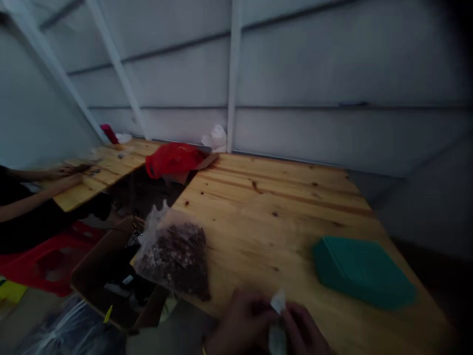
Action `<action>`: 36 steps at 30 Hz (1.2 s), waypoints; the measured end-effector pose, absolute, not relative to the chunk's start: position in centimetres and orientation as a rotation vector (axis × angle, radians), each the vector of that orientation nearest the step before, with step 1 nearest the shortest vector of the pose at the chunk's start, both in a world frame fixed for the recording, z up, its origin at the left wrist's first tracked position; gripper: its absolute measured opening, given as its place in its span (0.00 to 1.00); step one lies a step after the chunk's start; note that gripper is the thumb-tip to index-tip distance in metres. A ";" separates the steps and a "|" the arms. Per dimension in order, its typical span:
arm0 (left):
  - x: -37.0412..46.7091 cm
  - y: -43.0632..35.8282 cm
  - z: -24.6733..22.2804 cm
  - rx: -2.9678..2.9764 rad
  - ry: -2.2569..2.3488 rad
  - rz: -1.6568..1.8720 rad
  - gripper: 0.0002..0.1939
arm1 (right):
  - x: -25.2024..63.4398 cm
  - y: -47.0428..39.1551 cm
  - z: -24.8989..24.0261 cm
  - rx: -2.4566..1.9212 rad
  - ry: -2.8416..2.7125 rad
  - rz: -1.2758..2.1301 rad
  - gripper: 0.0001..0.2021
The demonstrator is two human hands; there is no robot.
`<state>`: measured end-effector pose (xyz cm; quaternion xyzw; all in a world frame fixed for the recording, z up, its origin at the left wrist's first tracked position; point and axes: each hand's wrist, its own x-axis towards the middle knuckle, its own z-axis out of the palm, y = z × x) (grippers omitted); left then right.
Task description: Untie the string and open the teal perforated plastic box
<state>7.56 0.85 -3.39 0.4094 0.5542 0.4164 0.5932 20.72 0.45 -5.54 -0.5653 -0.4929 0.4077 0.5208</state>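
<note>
one white packet (278, 315), two hands, one bag (173, 256)

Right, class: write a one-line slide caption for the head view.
Both hands, left hand and right hand, pinch a small pale item over a wooden table, between a clear bag and a teal tray.

This looks like a plain workroom or small packing workshop — not a home. Bare grey panelled walls (332, 74) with white metal struts (233, 74) stand behind a long unvarnished pine worktable (266, 207). A second wooden table (107, 170) stands to the left, where another person's arms (44, 187) rest at work. A clear plastic bag of small dark pieces (175, 254), an open brown cardboard box (111, 276) on the floor and a flat green plastic tray (364, 271) suggest sorting or packing — the light is dim.
</note>
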 end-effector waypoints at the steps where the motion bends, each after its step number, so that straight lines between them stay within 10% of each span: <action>1: 7.6 0.7 -2.6 0.983 1.318 1.012 0.11 | 20.6 0.3 -5.0 -1.338 -1.159 0.973 0.10; 8: 6.3 0.4 -1.0 1.408 1.411 1.037 0.02 | 19.7 -0.2 -2.5 -1.352 -1.321 0.814 0.10; 36: 5.4 -0.4 -0.7 0.859 1.380 1.150 0.20 | 20.0 -2.1 -2.9 -1.212 -1.238 1.092 0.12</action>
